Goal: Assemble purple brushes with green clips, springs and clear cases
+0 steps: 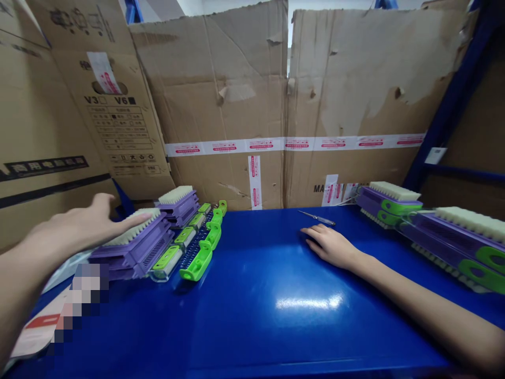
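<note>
My left hand [79, 225] is over the nearer stack of purple brush parts [144, 245] at the left, fingers apart, its thumb along the pale bristles on top. Whether it presses on them I cannot tell. Behind stands a second purple stack [179, 208]. Beside these runs a row of clear pieces with light-green tops [164, 259], then small dark springs [196, 251], then bright green curved handle parts [200, 263]. On the blue tabletop [244, 316] my right hand [329, 246] lies flat and holds nothing. Just beyond its fingers is a screwdriver [319, 218] with a clear handle.
Purple-and-green brushes [389, 202] with pale bristles are at the far right, and a larger pair [461, 239] sits nearer. Cardboard sheets [221, 105] wall the back and left. A blue post [445, 100] rises at right. A partly blurred card [41, 321] lies front left.
</note>
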